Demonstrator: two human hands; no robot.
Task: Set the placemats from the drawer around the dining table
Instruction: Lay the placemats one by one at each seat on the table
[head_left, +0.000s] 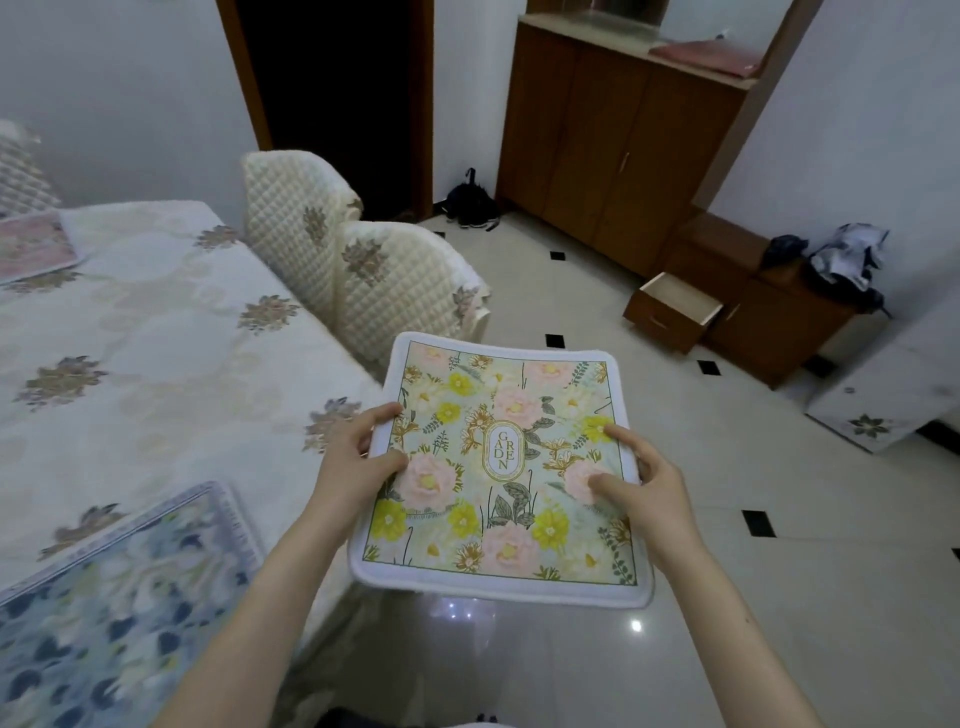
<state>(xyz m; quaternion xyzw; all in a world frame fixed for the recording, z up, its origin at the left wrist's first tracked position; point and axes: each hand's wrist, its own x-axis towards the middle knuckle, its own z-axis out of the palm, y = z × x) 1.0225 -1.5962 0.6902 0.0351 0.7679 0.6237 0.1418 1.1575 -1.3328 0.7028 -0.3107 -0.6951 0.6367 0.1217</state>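
Both hands grip the floral placemat (501, 467), left hand (353, 462) and right hand (649, 493) on opposite edges, beside the surface (156, 338)

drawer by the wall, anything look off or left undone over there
Yes: the small wooden drawer in the low cabinet is pulled out and left open, jutting over the floor. Dark clothing lies heaped untidily on the cabinet top. Nothing looks spilled or damaged.
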